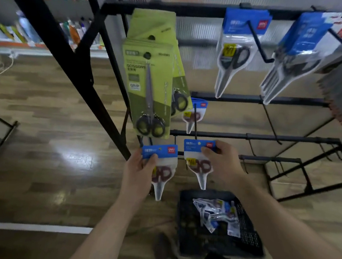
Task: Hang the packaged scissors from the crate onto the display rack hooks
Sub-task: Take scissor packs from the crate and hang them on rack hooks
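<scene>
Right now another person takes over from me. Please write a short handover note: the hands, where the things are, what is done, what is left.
Left hand holds the first pack by its blue header, in the air.
Right hand holds the second pack at the tip of a low hook; on it or not, I cannot tell.
Done: a hung pack of the same kind hangs farther back.
Left: hang both, then the loose packs in the crate on the floor.

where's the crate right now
Head view: the crate sits on the floor, lower right of centre, just below the right hand and its pack, with loose packs inside.
</scene>
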### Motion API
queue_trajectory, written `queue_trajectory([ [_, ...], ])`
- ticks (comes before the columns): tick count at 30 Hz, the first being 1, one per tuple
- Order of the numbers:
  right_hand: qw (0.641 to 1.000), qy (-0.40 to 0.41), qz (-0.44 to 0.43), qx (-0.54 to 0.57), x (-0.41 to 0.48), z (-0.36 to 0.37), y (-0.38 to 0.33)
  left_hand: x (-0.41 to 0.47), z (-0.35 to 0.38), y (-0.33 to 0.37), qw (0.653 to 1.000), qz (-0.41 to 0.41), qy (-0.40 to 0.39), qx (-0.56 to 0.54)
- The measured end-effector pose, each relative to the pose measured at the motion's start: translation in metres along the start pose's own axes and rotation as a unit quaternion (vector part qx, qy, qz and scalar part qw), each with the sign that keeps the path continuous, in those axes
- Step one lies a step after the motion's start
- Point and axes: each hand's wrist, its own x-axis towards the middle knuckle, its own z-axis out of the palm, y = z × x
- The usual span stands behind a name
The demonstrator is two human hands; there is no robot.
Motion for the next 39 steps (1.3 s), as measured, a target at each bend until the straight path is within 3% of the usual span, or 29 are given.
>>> queue_trajectory([
  [9,0.998,0.033,-0.037,-0.027,0.023,0.016,-0.002,0.013,0.008,0.009,1.0,0.012,-0.024,-0.011],
  [21,0.995,0.041,-0.022,-0.087,0.065,0.022,-0.011,0.02,0.032,0.009,0.999,-0.007,-0.042,-0.012],
  [24,0.997,0.025,-0.005,-0.067,0.083,0.022,-0.023,0.018,0.034,0.007,0.998,-0.013,-0.054,-0.03],
  [32,0.996,0.091,0.014,-0.011,0.113,0.005,-0.047,0.018,0.046,-0.003,0.995,-0.015,-0.095,-0.014],
  [39,0.987,0.016,-0.042,-0.151,0.042,-0.036,-0.029,0.04,0.078,0.009,0.993,-0.06,-0.093,-0.046],
])
